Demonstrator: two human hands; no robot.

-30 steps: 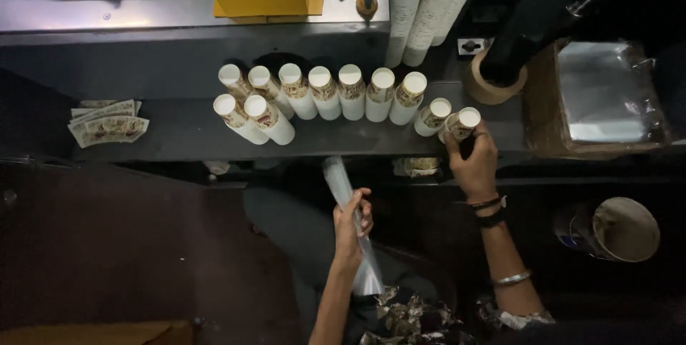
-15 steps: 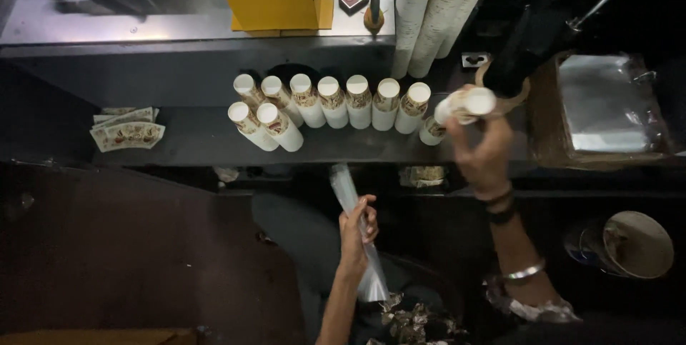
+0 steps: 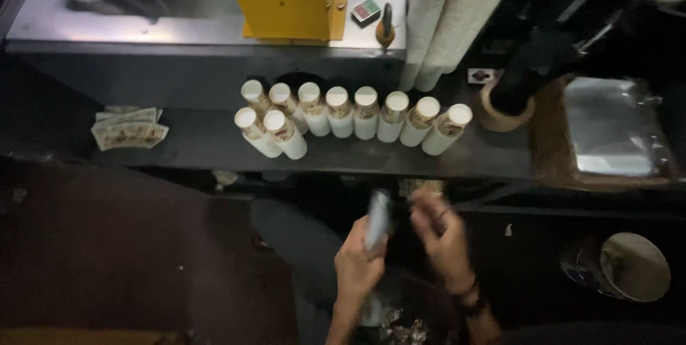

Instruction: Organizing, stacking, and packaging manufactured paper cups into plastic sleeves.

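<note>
My left hand (image 3: 357, 263) is shut on a clear plastic sleeve (image 3: 377, 218), held upright below the shelf edge. My right hand (image 3: 441, 236) is blurred just right of the sleeve, fingers spread and empty, with bracelets at the wrist. Above them, several stacks of white printed paper cups (image 3: 355, 113) lie in a row on a dark shelf (image 3: 186, 148), two more in front at the left. The stack at the right end (image 3: 446, 129) lies slightly tilted.
A pile of printed paper slips (image 3: 128, 128) lies at the shelf's left. Behind are a yellow box (image 3: 286, 9) and tall printed rolls (image 3: 446, 9). A tape roll (image 3: 500, 113), a tray of clear sheets (image 3: 611, 127) and a round tin (image 3: 632, 266) sit to the right.
My right hand let go of the cup stack at the row's right end and dropped down beside the sleeve. The left hand kept holding the sleeve.
</note>
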